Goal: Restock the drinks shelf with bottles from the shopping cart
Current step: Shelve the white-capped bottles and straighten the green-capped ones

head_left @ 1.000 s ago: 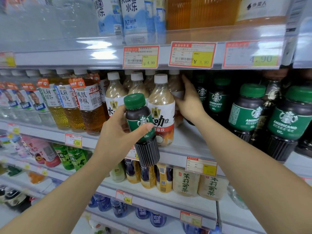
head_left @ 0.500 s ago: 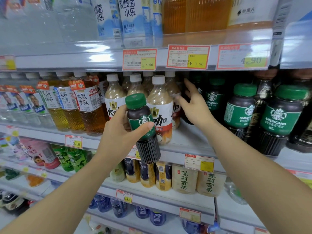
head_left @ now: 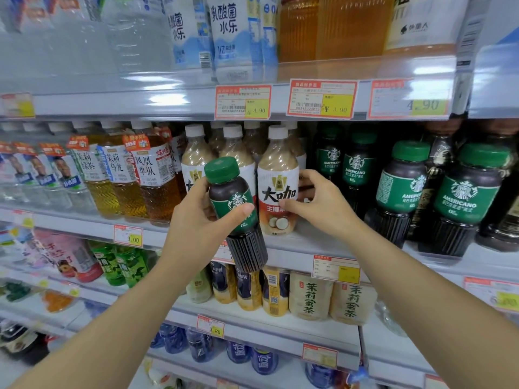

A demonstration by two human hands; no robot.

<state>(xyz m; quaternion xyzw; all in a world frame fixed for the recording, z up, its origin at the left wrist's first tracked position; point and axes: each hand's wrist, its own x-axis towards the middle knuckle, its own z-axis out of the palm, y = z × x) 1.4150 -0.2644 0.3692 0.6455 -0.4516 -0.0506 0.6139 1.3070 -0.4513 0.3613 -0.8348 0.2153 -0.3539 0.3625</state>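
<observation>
coffee bottle (head_left: 237, 202): glossy plastic (ribbed base) | cap (head_left: 222, 170): matt plastic | shelf edge (head_left: 112, 103): shiny, smooth

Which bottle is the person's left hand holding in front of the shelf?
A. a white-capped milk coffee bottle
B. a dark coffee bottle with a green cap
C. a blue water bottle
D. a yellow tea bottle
B: the left hand grips the dark coffee bottle with a green cap, tilted, while the right hand holds the white-capped bottle that stands on the shelf.
</observation>
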